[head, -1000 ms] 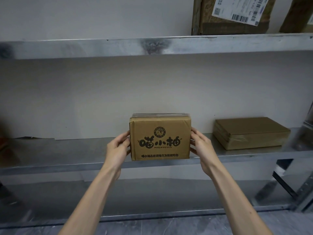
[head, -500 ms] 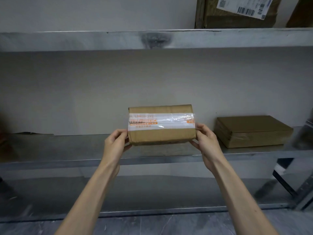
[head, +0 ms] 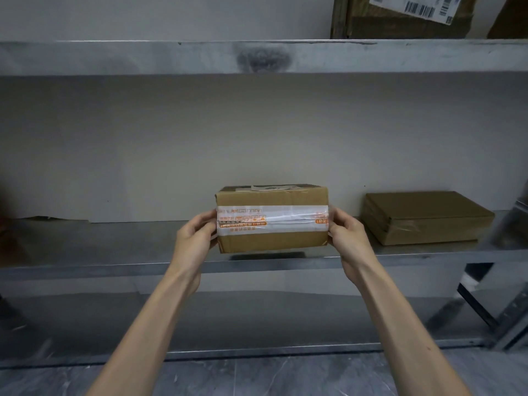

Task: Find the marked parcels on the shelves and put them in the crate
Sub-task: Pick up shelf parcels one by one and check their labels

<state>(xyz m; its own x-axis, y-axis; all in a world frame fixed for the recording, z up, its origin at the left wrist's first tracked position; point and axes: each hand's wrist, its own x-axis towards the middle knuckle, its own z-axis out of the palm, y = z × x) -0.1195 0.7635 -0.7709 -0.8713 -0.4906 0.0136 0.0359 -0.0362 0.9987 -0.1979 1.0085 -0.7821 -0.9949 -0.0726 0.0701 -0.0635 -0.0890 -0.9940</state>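
The step in hand looks like checking: a small brown cardboard parcel with a band of white tape printed in orange [head: 271, 221] is held up at the front of the middle grey metal shelf [head: 114, 252], taped face towards the camera. The left hand [head: 194, 238] grips its left end and the right hand [head: 347, 238] its right end, fingers curled round the edges, thumbs on the near face. A shadow lies on the shelf under it; whether its bottom edge touches the metal I cannot tell. On the face turned upward a pale label just shows, too foreshortened to read.

Just beside it to the right, apart from it, lies a flat brown cardboard packet [head: 425, 215]. On the upper grey metal shelf [head: 143, 57] stands a brown box with a white barcode label [head: 400, 21]. No crate is in view.

The next move probably calls for tipping the parcel further so the upper face can be read, then either carrying it off to the crate or setting it back.

A second ago the parcel stood on the shelf with its black printed logo facing the camera, both hands at its sides. Half a second ago it had been rolled so the tape faced forward. Since then it has turned a little more, bringing the labelled face into sight
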